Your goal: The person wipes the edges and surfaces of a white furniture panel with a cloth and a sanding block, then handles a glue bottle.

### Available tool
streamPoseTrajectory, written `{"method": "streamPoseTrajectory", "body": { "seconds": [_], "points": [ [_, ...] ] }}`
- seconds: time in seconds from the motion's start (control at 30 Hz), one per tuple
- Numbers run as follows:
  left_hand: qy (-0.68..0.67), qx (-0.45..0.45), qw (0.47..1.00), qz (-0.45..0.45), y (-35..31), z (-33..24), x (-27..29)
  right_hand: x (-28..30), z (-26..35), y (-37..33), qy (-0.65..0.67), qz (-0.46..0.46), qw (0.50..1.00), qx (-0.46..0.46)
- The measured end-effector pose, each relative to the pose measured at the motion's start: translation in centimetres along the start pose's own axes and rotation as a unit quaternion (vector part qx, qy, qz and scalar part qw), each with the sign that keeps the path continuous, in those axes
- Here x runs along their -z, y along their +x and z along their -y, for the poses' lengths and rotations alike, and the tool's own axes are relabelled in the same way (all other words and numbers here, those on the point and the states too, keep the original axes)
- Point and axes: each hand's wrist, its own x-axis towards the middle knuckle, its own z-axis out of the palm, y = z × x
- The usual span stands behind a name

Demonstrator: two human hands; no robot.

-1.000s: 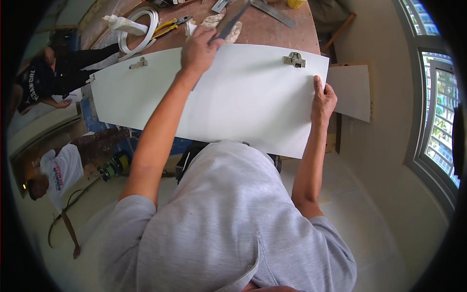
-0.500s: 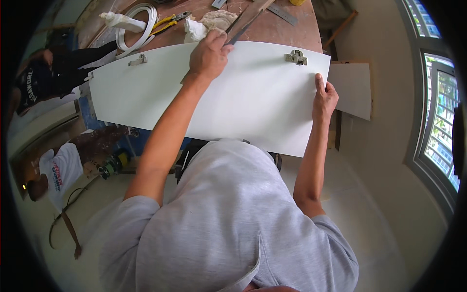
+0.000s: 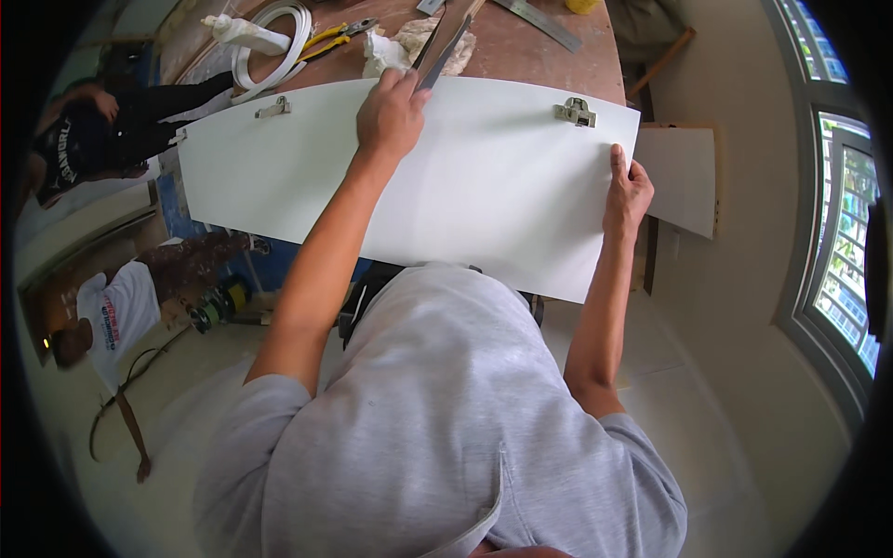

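Observation:
A long white panel [image 3: 484, 177] lies across in front of me, with a metal hinge [image 3: 576, 112] near its far right corner and another metal hinge [image 3: 273, 107] at the far left. At the panel's far edge, my left hand [image 3: 391, 115] is closed around a long narrow brown strip with dark edges [image 3: 441, 48]. That strip points away over the workbench; its exact kind is unclear. My right hand [image 3: 627, 195] grips the panel's right end, thumb on top and fingers curled at the edge.
On the brown workbench [image 3: 530, 70] are a white coil [image 3: 244, 70], a white nozzle bottle [image 3: 249, 35], yellow-handled pliers [image 3: 326, 40], a crumpled cloth [image 3: 386, 54] and a metal ruler [image 3: 539, 23]. Two people are at left. Another white panel [image 3: 684, 177] leans by the right wall.
My left hand has slid a little to the left along the far edge, and the strip now points more straight away from me. My right hand keeps its grip on the panel.

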Motion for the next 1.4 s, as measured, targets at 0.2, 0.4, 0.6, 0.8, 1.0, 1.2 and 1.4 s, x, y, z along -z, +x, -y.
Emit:
{"method": "streamPoseTrajectory", "body": {
  "seconds": [0.2, 0.4, 0.6, 0.8, 1.0, 1.2, 1.4],
  "points": [
    [-0.027, -0.031, 0.996, -0.077, -1.2, 1.9, 1.3, 0.1, -0.5, -0.1, -0.007, -0.003, 1.000, -0.007],
    [0.002, -0.010, 0.999, -0.033, -0.2, 0.8, -0.4, 0.0, -0.1, 0.0, -0.005, 0.002, 1.000, 0.001],
    [-0.018, 0.014, 1.000, -0.016, -1.7, 1.4, 2.2, 0.2, -0.3, -0.2, -0.011, -0.005, 1.000, 0.000],
    [0.013, -0.024, 0.999, -0.038, -1.1, -2.1, -0.5, 0.2, 0.5, -0.3, -0.014, 0.013, 1.000, -0.003],
    [0.040, 0.045, 0.998, -0.030, -3.4, 3.8, 0.5, 0.6, -0.4, 0.0, -0.013, 0.013, 0.999, -0.028],
    [0.005, -0.035, 0.999, -0.040, -2.9, -4.9, -2.5, 0.4, -0.5, 0.5, -0.004, 0.024, 1.000, -0.020],
    [0.045, 0.061, 0.997, -0.025, -2.7, 0.9, -1.4, 0.8, -0.4, 0.1, -0.011, 0.023, 0.999, -0.025]
  ]
}}
